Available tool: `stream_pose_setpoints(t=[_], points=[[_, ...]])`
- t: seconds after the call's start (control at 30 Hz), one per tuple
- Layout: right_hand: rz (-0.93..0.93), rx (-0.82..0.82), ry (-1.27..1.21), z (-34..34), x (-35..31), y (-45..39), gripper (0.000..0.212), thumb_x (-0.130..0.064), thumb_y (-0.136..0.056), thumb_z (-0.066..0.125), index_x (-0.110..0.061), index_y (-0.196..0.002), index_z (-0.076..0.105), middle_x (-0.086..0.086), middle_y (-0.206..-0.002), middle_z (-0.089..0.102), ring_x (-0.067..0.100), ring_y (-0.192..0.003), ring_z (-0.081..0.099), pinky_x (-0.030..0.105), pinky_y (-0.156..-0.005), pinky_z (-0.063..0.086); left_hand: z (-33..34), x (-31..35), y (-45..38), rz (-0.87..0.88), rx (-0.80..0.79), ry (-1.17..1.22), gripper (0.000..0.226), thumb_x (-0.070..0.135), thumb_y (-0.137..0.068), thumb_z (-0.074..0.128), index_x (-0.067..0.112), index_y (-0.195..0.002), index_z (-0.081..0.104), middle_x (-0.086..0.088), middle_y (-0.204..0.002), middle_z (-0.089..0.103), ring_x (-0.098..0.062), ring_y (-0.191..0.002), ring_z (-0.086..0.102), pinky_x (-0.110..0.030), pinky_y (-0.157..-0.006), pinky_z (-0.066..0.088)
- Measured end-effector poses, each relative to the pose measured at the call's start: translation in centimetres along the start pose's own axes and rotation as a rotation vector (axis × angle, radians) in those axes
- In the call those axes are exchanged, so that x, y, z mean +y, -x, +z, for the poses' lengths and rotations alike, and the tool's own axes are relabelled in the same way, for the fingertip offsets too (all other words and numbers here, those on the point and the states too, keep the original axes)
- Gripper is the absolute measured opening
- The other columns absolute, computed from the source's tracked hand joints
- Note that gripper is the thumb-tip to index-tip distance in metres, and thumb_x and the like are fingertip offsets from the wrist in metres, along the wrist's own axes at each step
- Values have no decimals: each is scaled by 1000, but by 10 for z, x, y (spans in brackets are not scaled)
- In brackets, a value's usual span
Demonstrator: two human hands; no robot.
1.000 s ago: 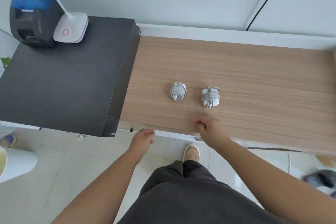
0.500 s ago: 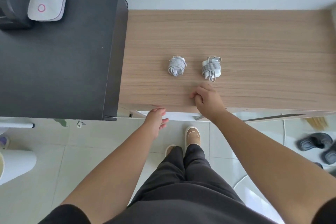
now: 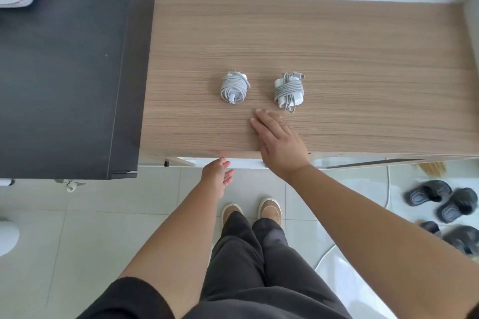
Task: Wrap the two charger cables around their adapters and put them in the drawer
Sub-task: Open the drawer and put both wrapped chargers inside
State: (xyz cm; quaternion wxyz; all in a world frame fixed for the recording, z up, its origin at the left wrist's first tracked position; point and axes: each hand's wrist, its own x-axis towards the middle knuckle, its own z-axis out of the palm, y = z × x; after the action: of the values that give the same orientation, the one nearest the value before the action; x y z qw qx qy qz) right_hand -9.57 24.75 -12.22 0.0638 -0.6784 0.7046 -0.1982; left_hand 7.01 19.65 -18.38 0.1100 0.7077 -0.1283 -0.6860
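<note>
- A black cabinet (image 3: 64, 72) butts against the desk's left edge; nothing there bears on the job.
- The left hand (image 3: 216, 176) hangs just below the desk's front edge, fingers loosely spread and empty, by a white strip that looks like the drawer (image 3: 241, 162) front — whether it stands ajar cannot be told.
- The left charger (image 3: 234, 87), cable already coiled round its adapter, lies mid-desk, apart from both hands.
- The right hand (image 3: 278, 142) lies flat on the desk (image 3: 363, 41) near the front edge, fingers extended and holding nothing, tips just short of the right charger (image 3: 288, 90).
- That bundle's cable end trails toward the front edge — a sound pickup would likely pinch across the coils, trapping the loose end, so nothing unwinds before the drawer is pulled open.
</note>
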Motion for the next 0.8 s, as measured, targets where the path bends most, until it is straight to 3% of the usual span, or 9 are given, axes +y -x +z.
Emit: stream_pose_setpoints(t=[0.13,0.23,0.37,0.6,0.7,0.8], points=[[-32,33,11,3,2,0,42,-8,-88,49,-7,-129,58,10,-140,53,29,-130,50,45,-107,41,15,-9,-8,-99,-105,288,57,44,-105,23,6,-143,40,-13,-147,47,-31,-132,48,-40,-110,36],[-49,56,19,5,3,2,41,-10,-90,45,-8,-128,59,9,-140,53,28,-131,50,44,-107,41,25,-14,-12,-124,-127,481,72,61,-98,22,11,-148,34,-11,-150,43,-32,-136,43,-42,-113,30],[-64,85,28,5,4,2,42,-10,-89,44,-8,-127,60,10,-138,55,29,-129,51,44,-107,42,30,-16,-17,-106,-135,682,74,65,-95,28,12,-147,37,-9,-149,45,-34,-136,43,-43,-113,29],[-41,96,15,5,3,3,42,-13,-89,40,-8,-126,61,9,-138,56,29,-128,52,44,-107,41,16,-25,-14,-113,-194,642,84,75,-88,31,15,-146,39,-7,-146,47,-35,-125,50,-42,-106,36],[-34,67,14,1,2,5,42,-14,-91,40,-9,-127,60,8,-139,54,28,-130,51,45,-109,40,6,-35,-13,-109,-230,618,83,73,-90,27,15,-148,36,-8,-149,44,-36,-130,48,-44,-108,34],[20,22,-15,-8,-3,17,45,-16,-92,39,-9,-133,54,8,-143,50,28,-134,45,45,-113,34,-8,-48,-5,-47,-210,403,79,70,-92,21,14,-146,37,-13,-147,46,-36,-134,44,-50,-107,34]])
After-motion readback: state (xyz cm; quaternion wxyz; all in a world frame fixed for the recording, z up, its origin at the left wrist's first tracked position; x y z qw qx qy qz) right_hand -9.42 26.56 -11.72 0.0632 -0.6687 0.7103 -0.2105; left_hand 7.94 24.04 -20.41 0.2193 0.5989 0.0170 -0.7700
